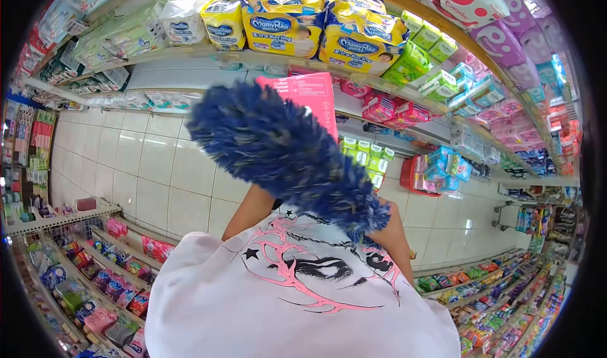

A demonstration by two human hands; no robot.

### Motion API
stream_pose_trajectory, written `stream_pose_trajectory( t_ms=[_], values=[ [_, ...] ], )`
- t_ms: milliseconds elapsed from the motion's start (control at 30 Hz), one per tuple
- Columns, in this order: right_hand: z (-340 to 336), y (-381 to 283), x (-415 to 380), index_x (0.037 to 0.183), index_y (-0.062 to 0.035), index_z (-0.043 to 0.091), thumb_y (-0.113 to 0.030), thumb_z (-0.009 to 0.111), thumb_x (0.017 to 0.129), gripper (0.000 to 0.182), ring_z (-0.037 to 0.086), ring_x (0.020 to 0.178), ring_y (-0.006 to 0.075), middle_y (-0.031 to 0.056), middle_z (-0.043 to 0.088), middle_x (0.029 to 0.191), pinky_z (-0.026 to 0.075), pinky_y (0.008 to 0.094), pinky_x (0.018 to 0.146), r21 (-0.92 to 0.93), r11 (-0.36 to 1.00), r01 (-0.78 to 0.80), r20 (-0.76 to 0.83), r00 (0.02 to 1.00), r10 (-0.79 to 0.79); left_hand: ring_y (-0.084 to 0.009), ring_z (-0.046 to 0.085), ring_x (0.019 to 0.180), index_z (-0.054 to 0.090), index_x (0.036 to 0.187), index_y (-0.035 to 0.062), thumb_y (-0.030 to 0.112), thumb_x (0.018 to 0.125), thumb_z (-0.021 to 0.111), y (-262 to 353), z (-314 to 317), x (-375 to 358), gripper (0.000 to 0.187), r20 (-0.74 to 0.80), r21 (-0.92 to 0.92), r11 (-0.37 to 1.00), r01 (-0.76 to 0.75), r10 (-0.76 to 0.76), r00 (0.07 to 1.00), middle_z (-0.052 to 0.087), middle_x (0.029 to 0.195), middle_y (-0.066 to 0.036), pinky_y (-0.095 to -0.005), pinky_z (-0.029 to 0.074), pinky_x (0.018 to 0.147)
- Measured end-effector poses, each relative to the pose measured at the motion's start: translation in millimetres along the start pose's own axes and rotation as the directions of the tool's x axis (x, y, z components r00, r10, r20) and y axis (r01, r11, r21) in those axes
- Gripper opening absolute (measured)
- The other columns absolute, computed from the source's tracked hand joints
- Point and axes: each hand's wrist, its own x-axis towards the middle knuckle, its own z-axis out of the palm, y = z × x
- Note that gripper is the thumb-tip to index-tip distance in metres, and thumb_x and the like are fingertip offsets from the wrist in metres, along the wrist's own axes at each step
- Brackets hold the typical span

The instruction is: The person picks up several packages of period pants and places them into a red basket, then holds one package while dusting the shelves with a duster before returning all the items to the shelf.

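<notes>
A fluffy blue duster (272, 149) flecked with grey stretches diagonally across the middle of the view, close to the camera. At its lower right end, my right hand (389, 217) is closed around it, partly covered by the fibres. Behind the duster stands a pink box (306, 89) with white print; its lower part is hidden. My left forearm (248, 211) reaches up behind the duster toward the box. The fingers of my left hand are out of sight, so its grip on the box cannot be made out.
Ahead, a shelf (190, 52) carries yellow diaper packs (284, 29), with green and pink packs farther right. A red basket (412, 176) of blue packs stands on the tiled floor (158, 149). Shelves of pouches (104, 276) flank me at lower left and right.
</notes>
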Motion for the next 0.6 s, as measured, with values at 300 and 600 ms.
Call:
stream_pose_trajectory(
  t_ms=[300, 600],
  values=[
    [-11.6, 17.0, 0.1, 0.094, 0.0033, 0.062, -0.006, 0.064, 0.071, 0.025, 0.065, 0.075, 0.0216, 0.0106, 0.068, 0.083, 0.048, 0.0331, 0.069, -0.085, 0.989, -0.120, -0.340, 0.937, 0.084, -0.0315, 0.047, 0.119, 0.039, 0.134, 0.0115, 0.059, 0.084, 0.047, 5.3, 1.7, -8.9, 0.069, 0.128, 0.035, 0.993, -0.115, 0.110, 0.986, 0.049, 0.130, -0.015, -0.0484, 0.039, 0.101],
    [-21.1, 22.4, -11.4, 0.107, 0.0036, 0.060, -0.010, 0.070, 0.072, 0.039, 0.064, 0.083, 0.0270, 0.0137, 0.067, 0.095, 0.047, 0.0342, 0.078, 0.033, 0.973, -0.227, -0.535, 0.819, 0.209, -0.0245, 0.047, 0.118, 0.044, 0.124, 0.0060, 0.035, 0.093, 0.047, 26.6, -13.4, -10.0, 0.042, 0.022, 0.016, 0.993, -0.119, 0.119, 0.993, 0.049, 0.128, -0.013, -0.0462, 0.041, 0.099]
  ],
)
